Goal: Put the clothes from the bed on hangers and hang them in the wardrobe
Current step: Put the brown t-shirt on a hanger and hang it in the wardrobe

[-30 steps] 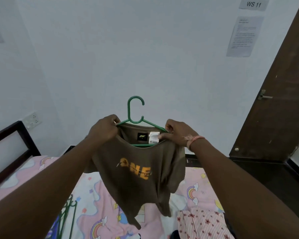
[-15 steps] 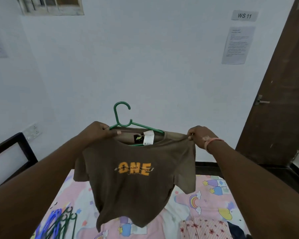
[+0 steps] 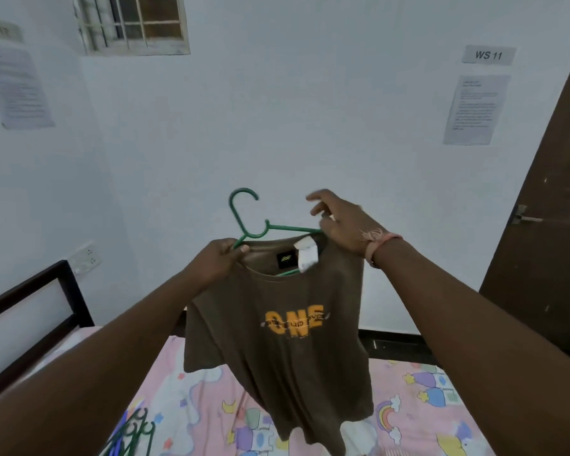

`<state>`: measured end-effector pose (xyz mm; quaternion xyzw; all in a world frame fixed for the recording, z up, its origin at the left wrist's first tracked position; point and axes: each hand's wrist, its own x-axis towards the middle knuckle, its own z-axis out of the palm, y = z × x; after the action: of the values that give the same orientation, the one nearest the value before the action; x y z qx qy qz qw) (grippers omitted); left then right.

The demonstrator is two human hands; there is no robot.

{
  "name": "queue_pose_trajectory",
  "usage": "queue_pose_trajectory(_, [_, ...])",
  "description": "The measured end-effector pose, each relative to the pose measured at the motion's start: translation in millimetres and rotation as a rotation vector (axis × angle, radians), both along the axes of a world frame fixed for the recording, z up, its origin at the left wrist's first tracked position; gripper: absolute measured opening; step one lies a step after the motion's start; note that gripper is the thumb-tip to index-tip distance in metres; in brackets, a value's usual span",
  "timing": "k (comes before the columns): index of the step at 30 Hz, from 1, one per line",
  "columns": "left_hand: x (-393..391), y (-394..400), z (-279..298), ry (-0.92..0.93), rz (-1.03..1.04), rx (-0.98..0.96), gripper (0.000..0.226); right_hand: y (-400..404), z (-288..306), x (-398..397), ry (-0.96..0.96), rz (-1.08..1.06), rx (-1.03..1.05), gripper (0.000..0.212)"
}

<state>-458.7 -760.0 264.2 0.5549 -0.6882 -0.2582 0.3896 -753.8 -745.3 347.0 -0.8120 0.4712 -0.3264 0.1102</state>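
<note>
A brown T-shirt (image 3: 287,350) with an orange "ONE" print hangs on a green hanger (image 3: 244,215), held up in front of the white wall above the bed (image 3: 418,406). My left hand (image 3: 218,261) grips the shirt's left shoulder together with the hanger's left arm, thumb on top. At the hanger's right arm, close to the collar, my right hand (image 3: 343,225) pinches with thumb and lower fingers while its upper fingers lift free. The hook points up and left, bare. The wardrobe is out of view.
Spare green and blue hangers (image 3: 132,432) lie on the pink cartoon sheet at bottom left. A dark bed frame (image 3: 46,291) stands at left, with a wall socket (image 3: 84,258) beside it. A brown door (image 3: 547,225) fills the right. A striped garment's edge (image 3: 392,452) shows at the bottom.
My right hand left the shirt's outer right shoulder and moved in to the hanger's right arm near the collar. The shirt now hangs narrower, and my view has tilted upward.
</note>
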Motion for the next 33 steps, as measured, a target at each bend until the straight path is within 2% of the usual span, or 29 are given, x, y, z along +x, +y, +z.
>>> queue_pose_trajectory(2, [-14.5, 0.5, 5.3, -0.064, -0.053, -0.027, 0.029, 8.4, 14.5, 33.6, -0.087, 0.111, 0.079, 0.057])
queue_pose_trajectory(3, [-22.5, 0.9, 8.1, -0.103, -0.072, -0.038, 0.03, 9.6, 19.3, 50.8, -0.1, 0.136, 0.077, 0.057])
queue_pose_trajectory(6, [-33.8, -1.3, 9.8, -0.158, -0.105, -0.035, 0.032, 2.1, 24.0, 86.7, -0.02, 0.111, -0.056, 0.022])
queue_pose_trajectory(7, [-30.9, 0.0, 9.8, -0.169, -0.115, -0.029, 0.029, -1.2, 23.3, 90.0, 0.003, 0.093, -0.103, 0.024])
queue_pose_trajectory(9, [-14.3, 6.4, 6.9, -0.261, -0.139, -0.017, 0.022, -5.6, 20.6, 84.1, 0.007, 0.058, -0.148, 0.028])
queue_pose_trajectory(11, [15.6, 10.8, -3.0, -0.361, -0.141, 0.041, 0.025, -10.4, 18.3, 69.0, -0.02, 0.061, -0.17, 0.027])
queue_pose_trajectory(14, [60.3, 10.5, -26.2, -0.483, -0.037, 0.067, 0.021, -15.9, 14.2, 51.1, -0.014, 0.093, -0.164, 0.026])
queue_pose_trajectory(19, [90.8, 1.4, -28.5, -0.496, 0.153, 0.033, 0.029, -16.5, 3.1, 46.5, 0.134, 0.16, -0.107, 0.028])
queue_pose_trajectory(21, [97.8, -1.4, -27.7, -0.57, 0.106, 0.145, 0.023, -16.4, 0.3, 47.2, 0.111, 0.168, -0.103, 0.028])
queue_pose_trajectory(23, [94.5, -0.8, -29.5, -0.648, 0.021, 0.179, 0.038, -18.2, -2.0, 50.6, 0.086, 0.174, -0.107, 0.028])
queue_pose_trajectory(27, [42.8, 9.3, -18.6, -0.334, -0.169, 0.157, 0.035, -21.9, -6.4, 60.8, 0.09, 0.174, -0.127, 0.029])
queue_pose_trajectory(31, [-7.6, 7.4, -23.3, -0.449, -0.208, 0.046, 0.024, -19.4, -4.3, 69.0, 0.039, 0.187, -0.084, 0.028])
queue_pose_trajectory(33, [-18.8, 4.9, -25.3, -0.389, -0.161, -0.006, 0.027, -20.4, 2.9, 62.8, -0.03, 0.159, -0.058, 0.023])
